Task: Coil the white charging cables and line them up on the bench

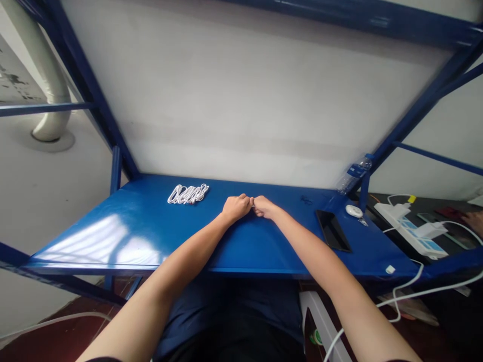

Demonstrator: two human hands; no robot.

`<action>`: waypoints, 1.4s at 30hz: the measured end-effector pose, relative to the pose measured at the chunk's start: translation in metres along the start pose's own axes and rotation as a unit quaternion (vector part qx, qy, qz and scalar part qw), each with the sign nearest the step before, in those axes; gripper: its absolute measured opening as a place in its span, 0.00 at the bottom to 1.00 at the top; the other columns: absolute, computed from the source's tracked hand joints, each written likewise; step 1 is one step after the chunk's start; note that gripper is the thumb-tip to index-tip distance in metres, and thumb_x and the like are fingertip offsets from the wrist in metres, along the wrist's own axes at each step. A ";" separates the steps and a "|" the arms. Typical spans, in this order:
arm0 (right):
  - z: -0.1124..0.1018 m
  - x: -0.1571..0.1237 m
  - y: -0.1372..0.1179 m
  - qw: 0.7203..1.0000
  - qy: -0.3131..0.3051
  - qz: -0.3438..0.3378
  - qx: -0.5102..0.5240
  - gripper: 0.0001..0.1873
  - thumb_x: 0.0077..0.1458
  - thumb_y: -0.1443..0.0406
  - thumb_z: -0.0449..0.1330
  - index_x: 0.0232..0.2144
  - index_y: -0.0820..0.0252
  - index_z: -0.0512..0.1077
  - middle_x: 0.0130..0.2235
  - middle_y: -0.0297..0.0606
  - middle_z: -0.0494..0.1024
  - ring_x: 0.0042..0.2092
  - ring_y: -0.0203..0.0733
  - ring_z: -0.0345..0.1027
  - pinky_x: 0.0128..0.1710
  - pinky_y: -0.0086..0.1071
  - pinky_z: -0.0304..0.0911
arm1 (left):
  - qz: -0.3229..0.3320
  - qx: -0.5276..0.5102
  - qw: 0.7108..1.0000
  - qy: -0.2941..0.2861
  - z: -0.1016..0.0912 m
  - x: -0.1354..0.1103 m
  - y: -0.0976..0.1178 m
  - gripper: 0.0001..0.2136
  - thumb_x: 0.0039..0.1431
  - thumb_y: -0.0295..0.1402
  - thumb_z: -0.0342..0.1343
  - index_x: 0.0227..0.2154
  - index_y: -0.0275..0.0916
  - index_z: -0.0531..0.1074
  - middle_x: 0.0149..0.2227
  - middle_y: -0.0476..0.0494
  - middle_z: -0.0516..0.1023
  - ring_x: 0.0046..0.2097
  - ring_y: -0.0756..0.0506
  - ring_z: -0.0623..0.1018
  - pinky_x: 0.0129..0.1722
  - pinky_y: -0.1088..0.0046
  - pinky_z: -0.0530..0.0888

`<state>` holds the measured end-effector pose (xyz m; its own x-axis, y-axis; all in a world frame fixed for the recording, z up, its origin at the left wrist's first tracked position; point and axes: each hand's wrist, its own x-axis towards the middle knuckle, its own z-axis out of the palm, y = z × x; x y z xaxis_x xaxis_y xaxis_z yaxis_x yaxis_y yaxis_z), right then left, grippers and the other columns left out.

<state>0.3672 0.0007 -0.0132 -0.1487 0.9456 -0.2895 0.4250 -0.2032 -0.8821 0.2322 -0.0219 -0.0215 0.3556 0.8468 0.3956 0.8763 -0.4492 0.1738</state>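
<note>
My left hand (236, 207) and my right hand (264, 206) meet above the middle of a blue metal table (94, 236). Their curled fingers touch at the tips, and a thin pale bit shows between them, too small to name. A bundle of looped white cable (187, 194) lies on the tabletop to the left of my left hand, not touching it. Nearest my right hand on its other side is a flat black phone-like slab (332, 230).
A plastic water bottle (353, 174) and a round white object (353, 211) sit at the far right corner. Right of the table, a white power strip (409, 229) trails white cords. A blue steel shelf frame (426, 110) surrounds the table. Another person's hand (473, 221) shows at the right edge.
</note>
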 end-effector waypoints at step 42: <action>0.017 -0.008 0.009 0.950 0.149 -0.242 -0.127 0.25 0.59 0.58 0.48 0.12 0.59 0.57 0.16 0.34 0.64 0.22 0.34 0.58 0.23 0.28 0.47 | -0.190 -0.061 0.979 -0.044 -0.011 0.000 0.003 0.30 0.67 0.46 0.32 0.34 0.36 0.79 0.37 0.33 0.80 0.40 0.38 0.79 0.36 0.68 0.70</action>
<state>0.3569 -0.0128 -0.0250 -0.1384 0.9504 0.2784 0.5789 0.3057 -0.7559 0.2312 -0.0263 -0.0114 0.0434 0.9781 0.2034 0.9077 -0.1236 0.4010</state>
